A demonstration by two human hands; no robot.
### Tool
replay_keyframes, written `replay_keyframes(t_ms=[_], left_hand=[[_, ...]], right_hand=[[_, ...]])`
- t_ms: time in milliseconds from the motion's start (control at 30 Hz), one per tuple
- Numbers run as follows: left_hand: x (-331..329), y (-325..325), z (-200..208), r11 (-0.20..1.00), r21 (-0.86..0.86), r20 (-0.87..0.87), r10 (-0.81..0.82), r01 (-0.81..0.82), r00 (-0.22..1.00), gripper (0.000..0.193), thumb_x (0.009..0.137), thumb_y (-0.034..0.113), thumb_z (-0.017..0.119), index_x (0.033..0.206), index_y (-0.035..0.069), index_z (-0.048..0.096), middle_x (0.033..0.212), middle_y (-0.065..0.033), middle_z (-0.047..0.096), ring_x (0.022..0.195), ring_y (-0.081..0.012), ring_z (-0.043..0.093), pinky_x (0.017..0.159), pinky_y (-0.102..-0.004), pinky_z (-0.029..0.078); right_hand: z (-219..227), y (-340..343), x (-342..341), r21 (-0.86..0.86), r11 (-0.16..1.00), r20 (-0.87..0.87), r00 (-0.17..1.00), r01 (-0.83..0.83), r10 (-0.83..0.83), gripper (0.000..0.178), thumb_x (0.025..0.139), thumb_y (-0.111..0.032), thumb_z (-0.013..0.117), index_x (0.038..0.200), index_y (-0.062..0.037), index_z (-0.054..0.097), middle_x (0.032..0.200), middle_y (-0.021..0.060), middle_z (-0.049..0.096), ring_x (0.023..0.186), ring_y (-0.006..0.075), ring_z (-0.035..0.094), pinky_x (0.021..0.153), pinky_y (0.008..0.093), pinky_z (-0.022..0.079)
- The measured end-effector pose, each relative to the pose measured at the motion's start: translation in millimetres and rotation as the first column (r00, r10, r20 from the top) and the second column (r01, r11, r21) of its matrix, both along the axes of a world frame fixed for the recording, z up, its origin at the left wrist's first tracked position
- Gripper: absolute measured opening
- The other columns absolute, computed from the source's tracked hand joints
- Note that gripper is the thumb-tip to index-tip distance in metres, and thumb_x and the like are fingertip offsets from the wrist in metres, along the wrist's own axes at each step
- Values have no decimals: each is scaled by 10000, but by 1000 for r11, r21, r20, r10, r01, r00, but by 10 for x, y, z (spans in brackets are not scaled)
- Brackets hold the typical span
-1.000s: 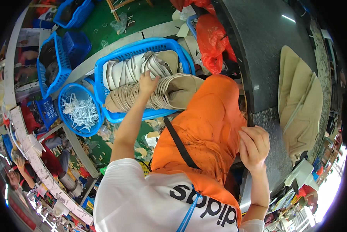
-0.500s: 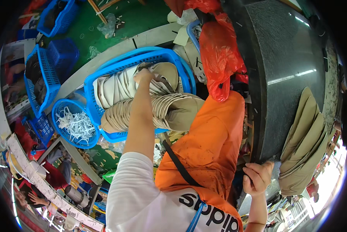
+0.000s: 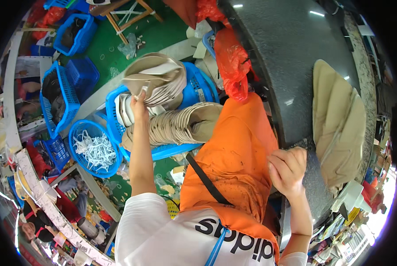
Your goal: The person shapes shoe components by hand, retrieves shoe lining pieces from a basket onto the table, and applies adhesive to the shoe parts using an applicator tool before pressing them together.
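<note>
My left hand point(image 3: 139, 107) grips a stack of nested beige curved fabric pieces point(image 3: 163, 82) by its lower edge, raised above a blue plastic basket point(image 3: 197, 84). In the basket, a long row of nested beige pieces point(image 3: 176, 125) lies on the near side. White-edged pieces point(image 3: 125, 109) are at its left end, partly behind my left hand. Beside the dark worktop, my right hand point(image 3: 289, 170) is closed with the fingers curled in; whatever they may hold is hidden. Flat beige pieces point(image 3: 338, 119) lie overlapping on the dark worktop point(image 3: 291, 57), beyond my right hand.
A round blue basket of white strips point(image 3: 94, 148) stands left of the large basket. Red plastic bags point(image 3: 229, 57) hang along the worktop's edge. More blue baskets point(image 3: 59, 99) and a wooden stool point(image 3: 127, 17) stand on the green floor. Orange cloth point(image 3: 234, 155) covers my lap.
My left hand has lifted a stack of fabric pieces out of the large basket and moved it left. My right hand has risen slightly and curled more tightly. The view has shifted.
</note>
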State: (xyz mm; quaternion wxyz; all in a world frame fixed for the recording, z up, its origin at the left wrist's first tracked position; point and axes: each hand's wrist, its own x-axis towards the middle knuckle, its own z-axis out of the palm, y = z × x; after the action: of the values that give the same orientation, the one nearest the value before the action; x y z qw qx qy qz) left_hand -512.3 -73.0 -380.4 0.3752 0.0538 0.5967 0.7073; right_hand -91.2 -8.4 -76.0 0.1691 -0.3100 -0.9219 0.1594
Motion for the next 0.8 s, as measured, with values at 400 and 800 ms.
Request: replay_keyframes(t_ms=[400,800], left_hand=[[2359,773,3177,754,440,419,-653,488,631,385,874,172,512,1227,28,464,1165,-99,554,1076,-262,534,877,-432,473],[5635,776,3827,-86,386,121,-982,918,-143,460,854,155,582,1239,-27,409,1062,-127,525,928,-282,588,769,-433,527]], right_hand=[[799,-351,368,-358,933,-632,727,32,-267,1135,643,-248,818,1430,-2,39,1476,228,75,1322,333,264,1051,458,291],[689,-162,3675,-601,549,-796,-368,581,-481,501,912,-296,492,1293,16,402,1262,132,483,1144,214,465,989,324,344]])
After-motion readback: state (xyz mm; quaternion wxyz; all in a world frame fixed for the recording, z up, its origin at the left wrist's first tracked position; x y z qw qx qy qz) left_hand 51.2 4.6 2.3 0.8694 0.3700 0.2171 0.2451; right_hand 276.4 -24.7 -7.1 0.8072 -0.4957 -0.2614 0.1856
